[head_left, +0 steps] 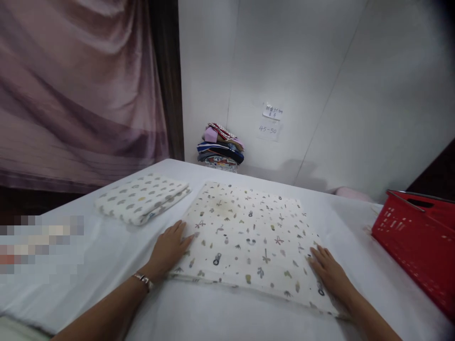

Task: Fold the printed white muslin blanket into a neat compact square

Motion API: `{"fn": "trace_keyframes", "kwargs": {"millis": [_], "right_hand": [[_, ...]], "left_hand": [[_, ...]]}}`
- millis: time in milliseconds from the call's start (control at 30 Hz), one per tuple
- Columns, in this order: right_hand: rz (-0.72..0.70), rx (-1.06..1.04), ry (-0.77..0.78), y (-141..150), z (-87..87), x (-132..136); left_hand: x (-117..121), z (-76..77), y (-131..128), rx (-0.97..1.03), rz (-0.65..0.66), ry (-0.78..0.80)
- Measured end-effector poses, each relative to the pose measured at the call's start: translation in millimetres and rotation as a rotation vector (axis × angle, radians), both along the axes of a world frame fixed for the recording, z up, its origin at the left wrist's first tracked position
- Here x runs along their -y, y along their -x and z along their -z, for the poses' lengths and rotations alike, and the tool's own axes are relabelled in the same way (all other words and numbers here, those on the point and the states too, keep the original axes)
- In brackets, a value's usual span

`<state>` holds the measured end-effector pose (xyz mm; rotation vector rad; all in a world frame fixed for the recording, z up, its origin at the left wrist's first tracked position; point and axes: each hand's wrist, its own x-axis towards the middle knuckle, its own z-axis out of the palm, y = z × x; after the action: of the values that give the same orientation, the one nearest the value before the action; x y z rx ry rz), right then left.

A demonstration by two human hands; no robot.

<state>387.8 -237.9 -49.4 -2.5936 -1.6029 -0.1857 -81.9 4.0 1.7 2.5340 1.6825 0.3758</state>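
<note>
A white cloth (256, 237) printed with small plants and figures lies flat, folded into a rough square, on the white-covered table. On its left edge rests my left hand (171, 248), fingers stretched out and palm down. My right hand (329, 272) lies flat on the opposite edge, its fingers apart and pointing inward. Neither hand grips the fabric. To the left of the printed cloth is a second folded cloth (142, 196), white with grey cloud-like shapes, and nothing touches it.
A red plastic basket (415, 241) stands at the right side. Behind the table's far edge rises a stack of folded textiles (221, 147) against the wall. Paper notes (270, 123) are stuck to the wall. A pinkish curtain (81, 94) hangs at the left.
</note>
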Motion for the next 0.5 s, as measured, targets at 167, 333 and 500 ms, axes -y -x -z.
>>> {"fn": "trace_keyframes", "kwargs": {"millis": [167,333,500], "right_hand": [[-0.100,0.022,0.008,-18.0,12.9,19.1],[-0.223,0.182,0.008,-28.8,38.5,34.8],[-0.189,0.167,-0.050,-31.5,36.6,28.9]], "left_hand": [[11.3,-14.1,22.5,0.032,-0.141,0.146],[25.1,-17.1,38.4,0.075,-0.261,0.356],[31.3,-14.8,48.2,0.154,-0.253,0.382]]}}
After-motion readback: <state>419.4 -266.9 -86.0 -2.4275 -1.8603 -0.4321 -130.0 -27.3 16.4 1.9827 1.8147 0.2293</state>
